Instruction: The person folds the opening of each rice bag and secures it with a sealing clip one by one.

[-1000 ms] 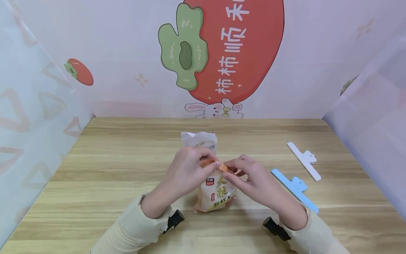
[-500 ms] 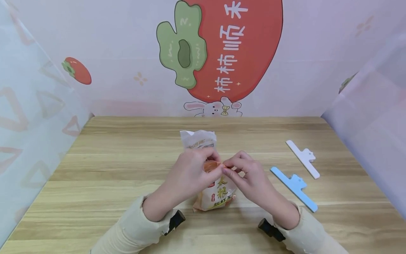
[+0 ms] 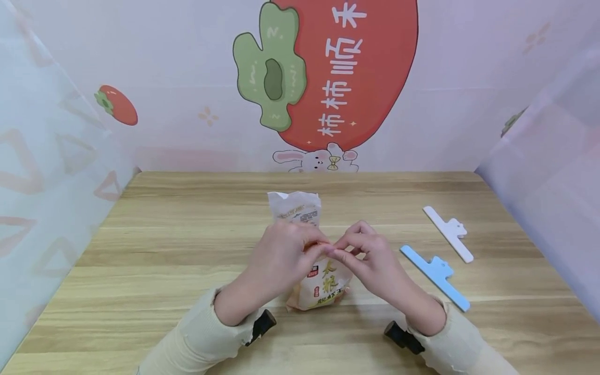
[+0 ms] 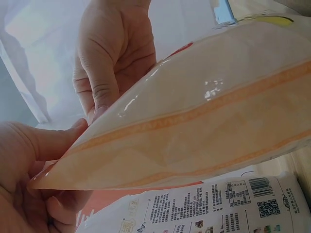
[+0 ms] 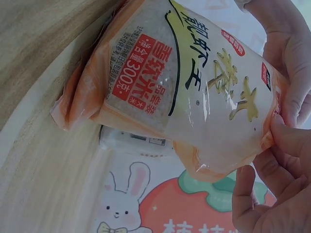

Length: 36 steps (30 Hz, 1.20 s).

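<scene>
One second ago, an orange edge (image 5: 267, 140) was showing between the fingertips of the left hand (image 3: 285, 258) and the right hand (image 3: 377, 258). Now these fingertips have come together at the top of the bag (image 3: 323, 287), and in the head view they almost hide it.

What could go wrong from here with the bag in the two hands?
The left hand and right hand pinch the rice bag near its top; uneven pulling might tear it, spilling rice onto the table. The white bag is close behind, so it might get bumped. The right sleeve could brush the nearby blue clip.
</scene>
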Available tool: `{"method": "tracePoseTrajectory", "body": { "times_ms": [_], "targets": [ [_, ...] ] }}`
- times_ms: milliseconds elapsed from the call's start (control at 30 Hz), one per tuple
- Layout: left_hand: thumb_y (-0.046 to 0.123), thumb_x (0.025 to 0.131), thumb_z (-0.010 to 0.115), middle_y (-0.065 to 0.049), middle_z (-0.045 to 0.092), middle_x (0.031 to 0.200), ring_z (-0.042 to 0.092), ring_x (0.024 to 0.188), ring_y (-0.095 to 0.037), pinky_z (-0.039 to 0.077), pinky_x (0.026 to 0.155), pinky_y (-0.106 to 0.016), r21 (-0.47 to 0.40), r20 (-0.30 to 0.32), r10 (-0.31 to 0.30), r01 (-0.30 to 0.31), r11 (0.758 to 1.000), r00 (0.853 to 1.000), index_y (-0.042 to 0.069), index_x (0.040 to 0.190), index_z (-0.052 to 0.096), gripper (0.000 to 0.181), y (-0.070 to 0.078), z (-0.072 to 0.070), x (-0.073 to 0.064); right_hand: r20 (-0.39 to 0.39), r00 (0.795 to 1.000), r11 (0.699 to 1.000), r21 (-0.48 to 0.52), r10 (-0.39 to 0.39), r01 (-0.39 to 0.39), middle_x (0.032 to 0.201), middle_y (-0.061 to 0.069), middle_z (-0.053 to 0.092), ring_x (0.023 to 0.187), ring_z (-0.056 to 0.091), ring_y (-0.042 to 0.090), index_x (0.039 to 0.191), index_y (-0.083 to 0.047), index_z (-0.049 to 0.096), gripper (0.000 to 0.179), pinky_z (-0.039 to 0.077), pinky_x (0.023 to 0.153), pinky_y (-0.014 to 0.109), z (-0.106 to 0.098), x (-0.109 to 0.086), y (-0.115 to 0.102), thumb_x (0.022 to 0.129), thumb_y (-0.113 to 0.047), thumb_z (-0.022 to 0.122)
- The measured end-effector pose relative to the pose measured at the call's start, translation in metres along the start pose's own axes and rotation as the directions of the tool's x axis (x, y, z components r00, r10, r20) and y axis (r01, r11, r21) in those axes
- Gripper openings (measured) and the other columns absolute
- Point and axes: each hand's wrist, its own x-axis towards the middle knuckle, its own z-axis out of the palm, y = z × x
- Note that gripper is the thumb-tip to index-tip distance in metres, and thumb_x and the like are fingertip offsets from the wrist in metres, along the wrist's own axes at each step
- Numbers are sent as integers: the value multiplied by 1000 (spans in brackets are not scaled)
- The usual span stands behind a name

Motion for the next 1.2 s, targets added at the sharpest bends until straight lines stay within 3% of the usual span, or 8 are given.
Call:
{"method": "tracePoseTrajectory", "body": {
  "times_ms": [267, 433, 767, 1000, 1100, 1200],
  "targets": [
    [18, 85, 79, 4, 75, 78, 62, 61, -4, 43, 55, -11, 45, -37, 64, -62, 997, 997, 13, 82, 79, 6, 0, 1, 1, -12, 1000, 998, -59, -25, 24, 83, -3, 56, 83, 51, 6, 80, -13, 75, 14, 55, 62, 23, -5, -7, 8, 78, 0, 80],
    [17, 85, 79, 5, 75, 76, 61, 61, -4, 43, 55, -11, 58, -41, 61, -58, 997, 997, 14, 81, 79, 5, -2, 0, 0, -18, 998, 992, -110, -61, 59, 84, -2, 55, 81, 50, 4, 79, -14, 74, 15, 52, 61, 21, -5, -10, 11, 77, 0, 81],
    [26, 83, 81, 9, 73, 73, 61, 65, -4, 46, 61, -16, 77, 18, 9, -10, 997, 1000, 17, 85, 79, 9, 0, 0, 1, -50, 990, 979, -164, -128, 118, 86, -2, 53, 74, 51, 11, 79, -15, 73, 19, 46, 59, 19, -2, -13, 11, 73, -1, 84],
    [21, 83, 81, 7, 75, 75, 65, 65, -4, 45, 56, -11, 41, 22, 9, -10, 999, 1000, 16, 81, 80, 5, 1, -1, 2, -10, 999, 987, -156, -45, 43, 85, -4, 57, 86, 48, 6, 81, -16, 74, 16, 53, 63, 24, -5, -13, 10, 75, -4, 83],
    [20, 84, 80, 7, 75, 75, 65, 65, -4, 45, 56, -11, 35, 10, 20, -20, 999, 1000, 16, 81, 80, 5, -1, 0, 1, 6, 1000, 985, -170, -25, 25, 81, -9, 62, 90, 43, 7, 80, -17, 73, 16, 50, 63, 25, -6, -13, 13, 76, -5, 83],
    [18, 84, 79, 5, 76, 77, 67, 66, -5, 45, 57, -11, 37, 3, 33, -33, 999, 999, 14, 82, 80, 5, -3, 0, 1, 13, 999, 980, -192, -52, 54, 75, -14, 65, 92, 40, 9, 77, -19, 71, 19, 44, 64, 24, -8, -14, 16, 75, -5, 84]
  ]
}}
